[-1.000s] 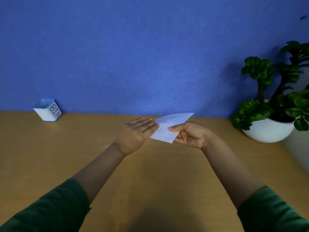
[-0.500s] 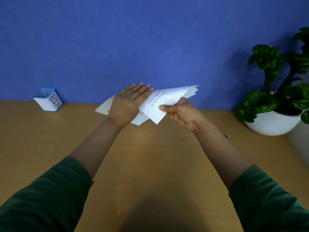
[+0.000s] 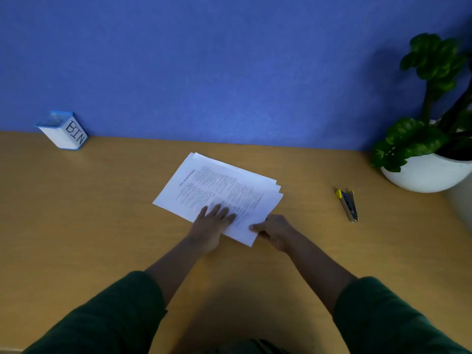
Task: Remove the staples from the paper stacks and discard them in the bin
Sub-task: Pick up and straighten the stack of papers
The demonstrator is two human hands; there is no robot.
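Now, left hand point(image 3: 213, 222): lay flat and released on the paper stack point(image 3: 217, 194)
Right hand point(image 3: 274, 232): pinched the stack's near corner
Staple remover point(image 3: 347, 205): right of both hands, on the worktop point(image 3: 76, 226)
Bin point(image 3: 62, 130): far left of them

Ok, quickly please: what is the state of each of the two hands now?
Left hand: open, fingers flat on the white printed paper stack, holding nothing.
Right hand: closed, pinching the near corner of the paper stack.
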